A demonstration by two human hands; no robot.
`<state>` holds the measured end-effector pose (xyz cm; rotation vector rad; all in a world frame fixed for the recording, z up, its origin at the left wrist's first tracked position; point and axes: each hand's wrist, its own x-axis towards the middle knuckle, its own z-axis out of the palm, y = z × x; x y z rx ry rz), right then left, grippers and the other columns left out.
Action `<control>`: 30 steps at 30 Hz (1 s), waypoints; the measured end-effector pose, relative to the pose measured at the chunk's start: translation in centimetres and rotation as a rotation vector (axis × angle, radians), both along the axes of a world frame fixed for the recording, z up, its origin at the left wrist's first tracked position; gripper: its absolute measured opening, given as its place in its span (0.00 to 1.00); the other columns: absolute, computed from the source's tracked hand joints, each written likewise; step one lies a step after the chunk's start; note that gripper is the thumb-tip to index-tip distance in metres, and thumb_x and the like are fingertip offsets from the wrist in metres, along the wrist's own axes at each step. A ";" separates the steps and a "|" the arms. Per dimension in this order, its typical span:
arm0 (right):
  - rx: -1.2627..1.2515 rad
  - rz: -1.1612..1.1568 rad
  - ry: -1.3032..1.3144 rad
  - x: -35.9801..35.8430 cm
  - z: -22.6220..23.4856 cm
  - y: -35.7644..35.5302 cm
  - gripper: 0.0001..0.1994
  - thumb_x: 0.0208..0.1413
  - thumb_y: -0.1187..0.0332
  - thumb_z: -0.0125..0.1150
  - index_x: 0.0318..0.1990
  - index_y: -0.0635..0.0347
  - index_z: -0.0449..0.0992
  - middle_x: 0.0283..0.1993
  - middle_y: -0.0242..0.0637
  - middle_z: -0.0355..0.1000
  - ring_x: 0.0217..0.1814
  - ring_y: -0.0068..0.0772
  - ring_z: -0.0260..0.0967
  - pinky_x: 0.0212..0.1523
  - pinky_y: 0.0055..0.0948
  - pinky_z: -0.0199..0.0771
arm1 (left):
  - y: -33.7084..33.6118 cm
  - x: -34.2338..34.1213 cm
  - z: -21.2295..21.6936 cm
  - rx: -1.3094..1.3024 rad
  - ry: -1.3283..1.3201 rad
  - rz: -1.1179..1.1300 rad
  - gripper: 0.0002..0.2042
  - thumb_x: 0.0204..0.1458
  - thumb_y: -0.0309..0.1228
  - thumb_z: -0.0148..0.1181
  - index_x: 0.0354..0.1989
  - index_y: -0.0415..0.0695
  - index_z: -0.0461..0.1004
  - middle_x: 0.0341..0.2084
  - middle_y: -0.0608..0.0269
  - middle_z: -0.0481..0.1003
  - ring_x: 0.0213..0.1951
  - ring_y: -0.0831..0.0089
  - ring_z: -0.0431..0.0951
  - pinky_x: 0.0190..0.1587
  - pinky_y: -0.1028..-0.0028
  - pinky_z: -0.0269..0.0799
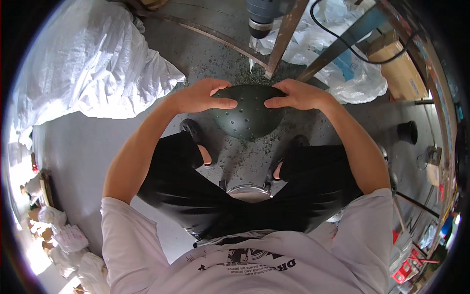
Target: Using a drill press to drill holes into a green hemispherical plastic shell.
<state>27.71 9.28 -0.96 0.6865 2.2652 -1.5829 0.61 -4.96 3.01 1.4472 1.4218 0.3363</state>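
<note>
Between my two hands is a dark green domed shell, dotted with several small round holes, its rounded side facing me. My left hand grips its left rim, with the thumb lying on the outer surface. On the opposite rim, my right hand holds it the same way, thumb on top and fingers partly hidden behind the edge. Just beyond the shell, a grey drill-like tool points down with its dark chuck and a bit.
Dark green shavings litter the grey floor under the shell. Metal legs stand beside the tool. A big white sack lies at left; plastic bags, a cardboard box and a black bucket are at right.
</note>
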 end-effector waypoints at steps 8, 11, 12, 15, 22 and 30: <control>-0.019 -0.029 -0.007 -0.4 1.0 -0.6 0.25 0.61 0.48 0.67 0.47 0.65 0.80 0.38 0.29 0.78 0.42 0.19 0.69 0.47 0.27 0.69 | 0.5 -0.1 -1.5 -0.001 -0.049 -0.089 0.31 0.53 0.55 0.66 0.52 0.38 0.78 0.47 0.52 0.80 0.52 0.60 0.77 0.57 0.61 0.68; 0.042 -0.042 -0.023 -0.1 0.7 -0.2 0.24 0.61 0.48 0.67 0.46 0.65 0.80 0.38 0.29 0.78 0.41 0.19 0.69 0.45 0.27 0.69 | 0.5 0.0 -2.3 0.025 0.028 -0.125 0.32 0.54 0.55 0.65 0.55 0.38 0.76 0.51 0.51 0.78 0.56 0.55 0.76 0.58 0.59 0.68; 0.068 -0.049 -0.016 0.0 0.5 0.0 0.24 0.60 0.48 0.67 0.46 0.65 0.80 0.37 0.29 0.78 0.41 0.19 0.69 0.44 0.27 0.69 | 0.4 -0.2 -2.5 0.029 0.024 -0.129 0.32 0.54 0.55 0.65 0.55 0.38 0.76 0.51 0.51 0.78 0.56 0.55 0.76 0.58 0.59 0.68; 0.029 -0.115 0.067 0.0 0.1 0.0 0.30 0.55 0.40 0.69 0.40 0.66 0.82 0.31 0.34 0.76 0.36 0.25 0.70 0.41 0.31 0.68 | -0.7 -0.8 -2.1 0.369 0.287 -0.193 0.27 0.57 0.49 0.66 0.56 0.41 0.73 0.51 0.50 0.76 0.52 0.58 0.76 0.56 0.61 0.69; 0.266 -0.061 -0.075 1.7 1.3 1.1 0.27 0.56 0.46 0.71 0.40 0.67 0.81 0.32 0.32 0.76 0.37 0.22 0.68 0.41 0.30 0.68 | -8.1 0.4 14.7 0.866 -0.083 0.066 0.19 0.60 0.31 0.61 0.58 0.37 0.75 0.57 0.47 0.75 0.61 0.56 0.74 0.65 0.60 0.65; 0.238 -0.093 -0.058 0.1 2.3 -0.3 0.29 0.54 0.45 0.71 0.46 0.67 0.81 0.41 0.39 0.80 0.45 0.30 0.74 0.49 0.32 0.71 | -4.3 10.1 17.4 0.946 -0.010 0.087 0.18 0.60 0.30 0.60 0.57 0.38 0.75 0.56 0.47 0.75 0.61 0.56 0.74 0.65 0.61 0.65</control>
